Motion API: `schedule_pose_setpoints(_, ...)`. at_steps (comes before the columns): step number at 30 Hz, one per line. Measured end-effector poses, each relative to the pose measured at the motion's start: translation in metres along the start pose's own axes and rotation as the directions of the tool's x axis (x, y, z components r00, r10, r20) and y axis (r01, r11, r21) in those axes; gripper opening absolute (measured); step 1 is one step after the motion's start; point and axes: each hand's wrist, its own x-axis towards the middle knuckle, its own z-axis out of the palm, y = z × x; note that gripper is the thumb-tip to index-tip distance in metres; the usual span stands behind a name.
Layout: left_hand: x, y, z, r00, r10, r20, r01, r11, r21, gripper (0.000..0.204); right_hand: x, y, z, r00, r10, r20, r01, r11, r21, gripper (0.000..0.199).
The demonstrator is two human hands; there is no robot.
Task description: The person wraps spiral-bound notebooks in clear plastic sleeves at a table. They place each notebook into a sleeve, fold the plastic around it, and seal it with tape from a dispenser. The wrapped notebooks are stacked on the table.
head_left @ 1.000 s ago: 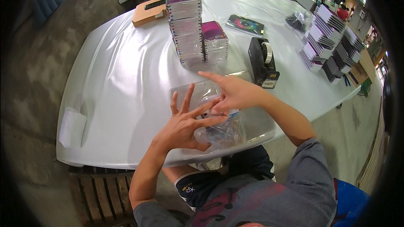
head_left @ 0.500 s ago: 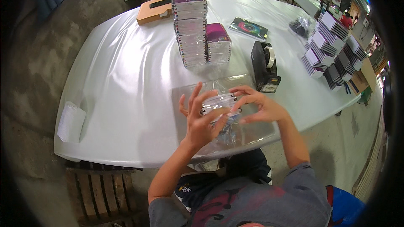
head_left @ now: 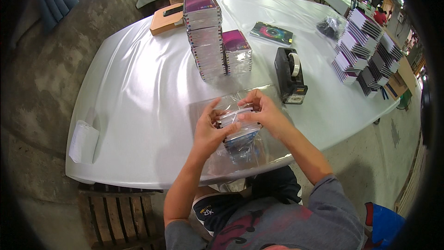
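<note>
A small stack of what look like notebooks [head_left: 237,135] in clear plastic wrap stands on edge in front of me. My left hand [head_left: 208,128] grips its left side, thumb along the near face and fingers round the far edge. My right hand [head_left: 262,115] holds the upper right, its thumb pressed on the wrap and its fingers bent over the top. Crinkled film bunches at the lower end of the stack. Beneath lie flat clear plastic sheets [head_left: 270,150]. A black tape dispenser [head_left: 287,83] with a white roll stands just beyond my right hand.
Beyond my hands stand a tall wrapped notebook stack [head_left: 206,48] and a shorter one [head_left: 237,55]. A dark-covered book [head_left: 272,33] lies farther right. Unwrapped stacks [head_left: 358,51] fill the right side. A cardboard box [head_left: 166,21] and a white paper block [head_left: 84,142] are on the left.
Both hands have closed in from hovering with spread fingers to holding the wrapped stack. More of the stack's near side shows now. The view has shifted slightly.
</note>
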Motion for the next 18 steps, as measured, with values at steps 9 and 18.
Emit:
schedule_pose_setpoints(9, 0.021, 0.026, -0.013, 0.962, -0.053, 0.269, 0.057, 0.998, -0.005, 0.026, 0.015, -0.003, -0.014, 0.986, 0.129, 0.101, -0.116, 0.985, -0.127, 0.033)
schedule_pose_setpoints(18, 0.009, 0.017, -0.004, 0.922, 0.384, 0.045, -0.354, 0.791, 0.500, 0.022, 0.005, -0.026, 0.000, 0.974, -0.201, 0.101, 0.213, 0.679, -0.702, 0.010)
